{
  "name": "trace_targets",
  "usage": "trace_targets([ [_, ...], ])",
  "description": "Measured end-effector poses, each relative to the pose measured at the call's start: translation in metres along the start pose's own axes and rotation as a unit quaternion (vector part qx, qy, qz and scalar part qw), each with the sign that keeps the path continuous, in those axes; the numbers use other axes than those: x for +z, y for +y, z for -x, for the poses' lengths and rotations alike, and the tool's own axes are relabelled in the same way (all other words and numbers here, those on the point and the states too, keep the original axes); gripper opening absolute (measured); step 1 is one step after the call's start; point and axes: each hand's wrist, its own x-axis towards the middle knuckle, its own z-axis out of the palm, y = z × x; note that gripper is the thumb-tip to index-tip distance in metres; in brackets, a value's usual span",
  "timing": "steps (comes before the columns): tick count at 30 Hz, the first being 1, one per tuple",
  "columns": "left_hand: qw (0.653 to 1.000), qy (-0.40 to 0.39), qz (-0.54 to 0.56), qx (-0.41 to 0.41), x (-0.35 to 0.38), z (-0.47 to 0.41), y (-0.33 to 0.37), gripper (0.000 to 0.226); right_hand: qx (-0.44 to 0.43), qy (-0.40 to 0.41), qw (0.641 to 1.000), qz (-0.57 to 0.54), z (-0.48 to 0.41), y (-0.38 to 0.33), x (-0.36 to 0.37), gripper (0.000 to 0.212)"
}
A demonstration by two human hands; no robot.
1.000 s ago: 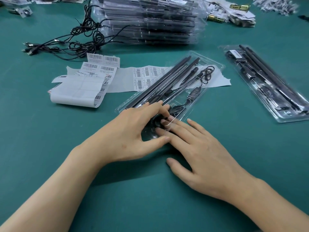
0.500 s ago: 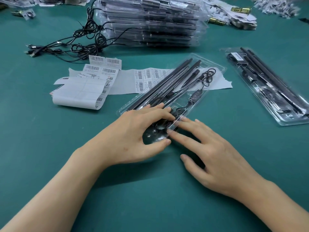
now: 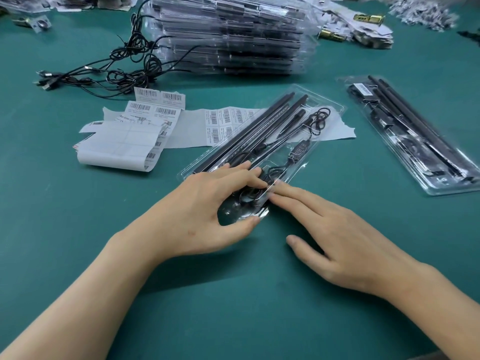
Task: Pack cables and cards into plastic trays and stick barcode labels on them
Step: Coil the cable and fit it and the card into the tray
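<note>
A clear plastic tray (image 3: 335, 106) lies slanted in the middle of the green table. It holds long black rods (image 3: 259, 126) and a black cable with an inline controller (image 3: 298, 149). My left hand (image 3: 202, 211) lies over the tray's near end, fingers pressing on the coiled cable and thumb against the near corner. My right hand (image 3: 337, 242) rests flat on the table, with its straight fingertips touching the tray's near right edge. Barcode label sheets (image 3: 124, 141) lie to the left of the tray, one strip (image 3: 220, 123) partly under it.
A tall stack of filled clear trays (image 3: 228, 35) stands at the back. Loose black cables (image 3: 117, 71) sprawl at its left. A second packed tray (image 3: 415, 141) lies on the right. Piles of cards and small parts (image 3: 355, 29) sit at the back right.
My right hand's fingers slid off the top of the tray's near end to its right edge. My left hand stayed pressing on the cable coil.
</note>
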Motion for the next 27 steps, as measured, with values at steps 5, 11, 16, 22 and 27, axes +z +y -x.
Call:
trace_targets([
  [5,1.000,-0.003,-0.012,-0.006,0.000,0.000,0.002,0.049,0.014,0.082,0.996,0.032,0.009,-0.003,0.009,0.054],
  [11,0.999,-0.015,-0.033,0.002,0.000,0.000,0.003,0.049,0.081,0.166,0.983,0.004,0.011,-0.001,0.012,0.045],
  [16,0.999,-0.021,-0.040,0.008,-0.001,0.000,0.001,0.050,0.102,0.129,0.985,0.052,-0.007,0.008,0.005,0.049],
  [22,0.998,-0.029,-0.051,0.015,-0.002,0.001,-0.001,0.054,0.094,0.129,0.984,0.075,-0.023,0.015,-0.004,0.042],
  [27,0.997,-0.037,-0.059,0.015,-0.004,0.001,0.001,0.051,0.086,0.120,0.987,0.067,-0.025,0.017,0.001,0.045],
])
